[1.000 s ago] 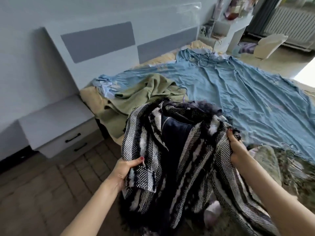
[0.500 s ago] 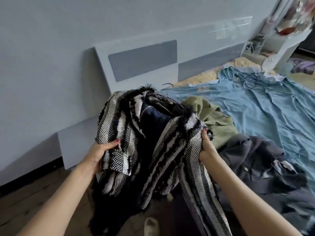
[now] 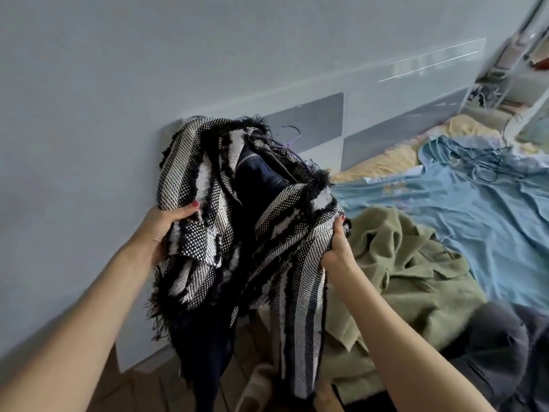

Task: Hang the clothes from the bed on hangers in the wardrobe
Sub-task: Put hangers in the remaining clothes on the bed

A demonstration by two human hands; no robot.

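Both hands are bunched into the striped jacket (image 3: 237, 221), left hand (image 3: 165, 226) gripping one front edge, right hand (image 3: 337, 248) the other, holding it up off the bed (image 3: 463, 209), probably to spread it for a hanger. Green garment (image 3: 398, 263) and a dark one (image 3: 505, 346) lie behind. No wardrobe visible.

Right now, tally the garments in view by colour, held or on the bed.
Black-and-white striped: 1, the jacket held up by the left hand and right hand.
Green: 1, the garment on the bed.
Dark grey: 1, the garment at the lower right.
Total: 3. The blue sheet is not counted as clothing.
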